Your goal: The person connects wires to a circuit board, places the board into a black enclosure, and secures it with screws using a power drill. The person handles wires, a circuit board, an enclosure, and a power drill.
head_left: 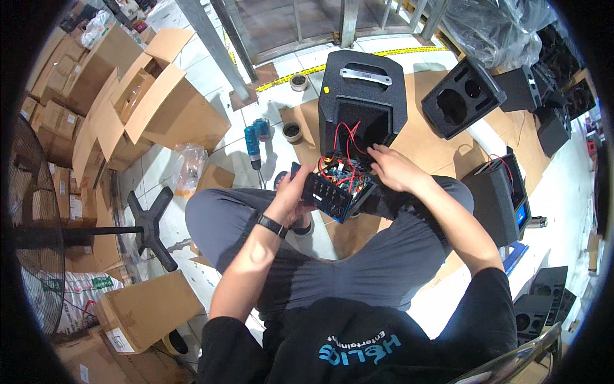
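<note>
My left hand (295, 193) grips the side of a black amplifier panel (327, 197), tilted so its open back shows a circuit board (340, 171) and a tangle of wires. The panel is held between my knees, just in front of a black speaker cabinet (364, 80) with a metal handle. Red wires (349, 142) run from the board into the cabinet's opening. At that opening's right edge, the fingertips of my right hand (395, 169) come together where a red wire reaches them. The exact pinch is partly hidden by the fingers.
A blue cordless drill (254, 142) stands on the floor to the left, near two small round containers (292, 132). More speaker cabinets (462, 97) lie to the right. Cardboard boxes (150, 304) and a fan's base (151, 224) crowd the left side.
</note>
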Demonstrator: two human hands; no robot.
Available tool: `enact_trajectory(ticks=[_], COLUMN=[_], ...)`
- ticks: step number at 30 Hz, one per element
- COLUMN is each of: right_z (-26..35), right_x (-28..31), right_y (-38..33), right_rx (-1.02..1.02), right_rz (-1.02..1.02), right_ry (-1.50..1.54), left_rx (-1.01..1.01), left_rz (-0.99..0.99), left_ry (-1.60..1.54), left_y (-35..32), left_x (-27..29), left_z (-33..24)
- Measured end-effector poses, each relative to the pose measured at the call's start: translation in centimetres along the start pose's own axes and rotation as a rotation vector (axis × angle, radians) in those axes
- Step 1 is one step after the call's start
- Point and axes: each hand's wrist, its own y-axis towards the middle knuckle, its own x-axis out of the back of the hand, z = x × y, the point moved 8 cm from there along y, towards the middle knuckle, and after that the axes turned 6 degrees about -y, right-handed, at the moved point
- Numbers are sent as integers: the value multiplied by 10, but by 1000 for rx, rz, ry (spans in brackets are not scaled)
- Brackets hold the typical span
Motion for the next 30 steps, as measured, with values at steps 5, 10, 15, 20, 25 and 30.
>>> enact_trajectory(ticks=[5, 10, 15, 20, 25, 30], right_z=[87, 134, 142, 134, 127, 78], right_x=[32, -6, -34, -25, 6, 44], right_y=[-104, -101, -80, -66, -63, -62], right_rx=[55, 142, 227, 66, 241, 234], right_rz=[-464, -560, -619, -577, -618, -542], right_ry=[235, -77, -514, -635, -574, -343], left_rx=[-56, -20, -29, -59, -36, -11], left_rz=[54, 51, 40, 119, 58, 114], left_ry=[-3, 3, -91, -106, -158, 5], left_y=[-6, -6, 15, 38, 21, 11], left_x=[-13, -18, -22, -41, -57, -34], left_z=[-16, 1, 29, 37, 23, 13])
